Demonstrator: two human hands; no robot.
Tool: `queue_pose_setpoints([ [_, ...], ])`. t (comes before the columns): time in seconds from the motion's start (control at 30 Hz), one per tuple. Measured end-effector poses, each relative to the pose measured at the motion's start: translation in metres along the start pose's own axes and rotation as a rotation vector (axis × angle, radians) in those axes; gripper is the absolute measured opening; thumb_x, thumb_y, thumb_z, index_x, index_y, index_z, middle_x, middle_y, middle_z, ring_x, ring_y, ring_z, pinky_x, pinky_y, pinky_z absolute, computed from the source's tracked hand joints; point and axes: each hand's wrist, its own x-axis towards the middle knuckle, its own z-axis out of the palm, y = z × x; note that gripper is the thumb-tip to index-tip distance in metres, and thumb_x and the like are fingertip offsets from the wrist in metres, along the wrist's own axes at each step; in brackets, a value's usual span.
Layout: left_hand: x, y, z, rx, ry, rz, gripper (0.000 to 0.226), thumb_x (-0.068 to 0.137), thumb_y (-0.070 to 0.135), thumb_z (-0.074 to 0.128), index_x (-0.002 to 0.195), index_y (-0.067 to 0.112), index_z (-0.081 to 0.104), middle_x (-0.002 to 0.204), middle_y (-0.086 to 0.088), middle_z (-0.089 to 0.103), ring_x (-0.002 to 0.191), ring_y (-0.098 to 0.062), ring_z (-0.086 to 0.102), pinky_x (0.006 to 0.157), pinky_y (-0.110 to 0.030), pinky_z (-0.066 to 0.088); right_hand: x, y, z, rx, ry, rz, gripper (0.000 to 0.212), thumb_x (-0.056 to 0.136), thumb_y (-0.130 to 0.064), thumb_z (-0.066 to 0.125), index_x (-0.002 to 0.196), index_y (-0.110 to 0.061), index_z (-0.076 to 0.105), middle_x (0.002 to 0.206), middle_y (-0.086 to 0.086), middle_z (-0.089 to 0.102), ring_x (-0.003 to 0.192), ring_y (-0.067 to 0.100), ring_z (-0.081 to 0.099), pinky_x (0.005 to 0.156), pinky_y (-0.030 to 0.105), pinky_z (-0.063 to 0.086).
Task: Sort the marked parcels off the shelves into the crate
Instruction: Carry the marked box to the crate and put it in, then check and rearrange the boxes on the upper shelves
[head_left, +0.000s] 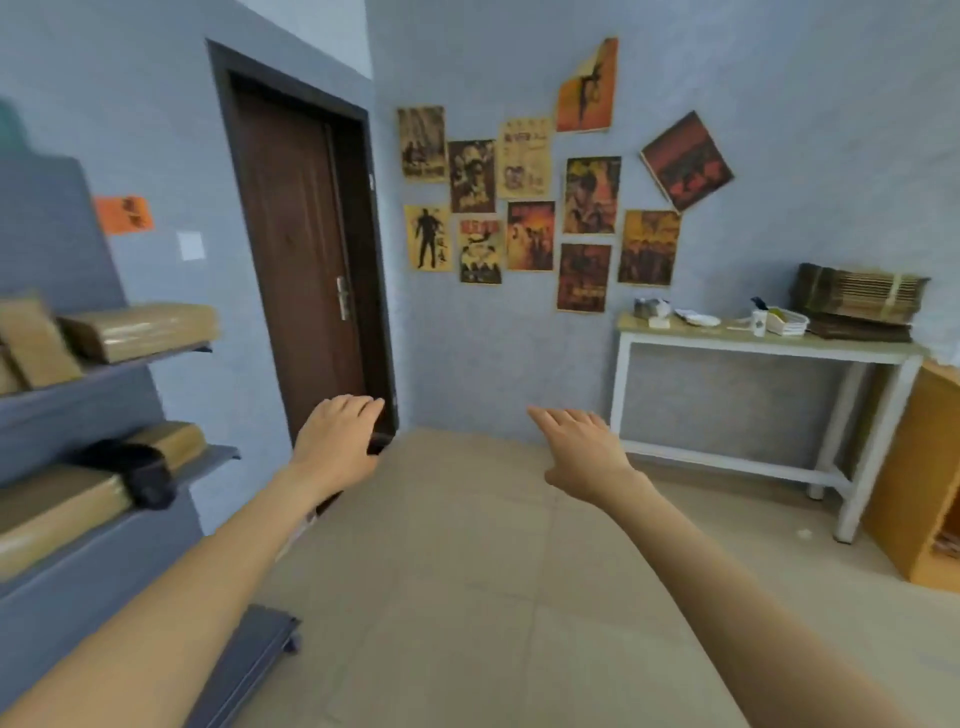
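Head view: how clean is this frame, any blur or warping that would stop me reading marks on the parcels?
Head view: the shelves and parcels at the left edge are smeared by motion blur, so no marks can be read; wide-angle warp bends the door frame; light is soft and even, without glare; posters and both empty hands, left and right, look sharper.

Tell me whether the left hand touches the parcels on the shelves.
Apart. The head view shows the left hand out over the floor, open, with blue wall plainly between it and the parcels on the shelves.
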Motion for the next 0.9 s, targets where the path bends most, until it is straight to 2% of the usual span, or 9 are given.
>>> queue_pose_setpoints([
  [0.2, -0.133, -0.203, -0.026, 0.128, -0.027, -0.281, 0.059, 0.083, 0.034, 0.061, 0.136, 0.015, 0.045, 0.140, -0.001, 0.047, 0.128, -0.022, 0.041, 0.108, -0.035, 0.028, 0.064, -0.219, -0.011, 0.062, 0.061, -0.302, 0.080, 0.088, -0.021, 0.061, 0.153, -0.020, 0.014, 0.159, 0.004, 0.020, 0.147, 0.025, 0.014, 0.120, 0.043, 0.015],
  [0.33, -0.224, -0.299, -0.047, 0.197, -0.038, -0.483, 0.065, 0.085, 0.033, 0.059, 0.144, 0.017, 0.036, 0.147, 0.000, 0.041, 0.135, -0.021, 0.034, 0.114, -0.035, 0.022, 0.089, -0.355, -0.018, 0.133, 0.072, -0.499, 0.077, 0.089, -0.022, 0.061, 0.153, -0.022, 0.016, 0.160, 0.003, 0.017, 0.148, 0.026, 0.011, 0.119, 0.045, 0.014],
  [0.43, -0.284, -0.355, -0.064, 0.246, -0.065, -0.619, 0.071, 0.085, 0.033, 0.061, 0.147, 0.016, 0.031, 0.150, -0.001, 0.036, 0.138, -0.021, 0.030, 0.115, -0.035, 0.021, 0.104, -0.447, -0.025, 0.139, 0.113, -0.660, 0.076, 0.089, -0.026, 0.060, 0.152, -0.021, 0.018, 0.159, 0.003, 0.020, 0.146, 0.026, 0.016, 0.116, 0.042, 0.019],
  [0.53, -0.335, -0.402, -0.077, 0.295, -0.067, -0.730, 0.070, 0.085, 0.031, 0.061, 0.146, 0.016, 0.031, 0.149, -0.002, 0.037, 0.137, -0.022, 0.030, 0.116, -0.036, 0.021, 0.117, -0.533, -0.031, 0.171, 0.107, -0.778, 0.078, 0.089, -0.026, 0.059, 0.153, -0.022, 0.014, 0.160, 0.002, 0.015, 0.148, 0.023, 0.012, 0.117, 0.042, 0.017],
  [0.63, -0.372, -0.445, -0.082, 0.328, -0.055, -0.848, 0.070, 0.085, 0.039, 0.061, 0.145, 0.018, 0.032, 0.147, -0.001, 0.039, 0.137, -0.022, 0.031, 0.115, -0.036, 0.021, 0.129, -0.611, -0.031, 0.212, 0.108, -0.883, 0.079, 0.089, -0.028, 0.060, 0.153, -0.023, 0.015, 0.161, 0.002, 0.014, 0.148, 0.022, 0.011, 0.119, 0.042, 0.015],
  [0.77, -0.393, -0.503, -0.073, 0.355, 0.004, -0.964, 0.071, 0.084, 0.044, 0.061, 0.144, 0.018, 0.034, 0.146, -0.001, 0.040, 0.135, -0.022, 0.033, 0.113, -0.035, 0.023, 0.153, -0.702, -0.026, 0.283, 0.131, -1.006, 0.078, 0.088, -0.035, 0.061, 0.152, -0.023, 0.019, 0.158, 0.002, 0.022, 0.146, 0.021, 0.018, 0.118, 0.040, 0.017],
  [0.9, -0.376, -0.560, -0.058, 0.287, 0.037, -1.071, 0.075, 0.084, 0.046, 0.061, 0.147, 0.017, 0.030, 0.147, -0.002, 0.039, 0.137, -0.023, 0.031, 0.111, -0.036, 0.027, 0.194, -0.778, -0.030, 0.411, 0.150, -1.107, 0.067, 0.088, -0.033, 0.061, 0.145, -0.019, 0.030, 0.149, 0.002, 0.036, 0.135, 0.023, 0.035, 0.108, 0.039, 0.031],
])
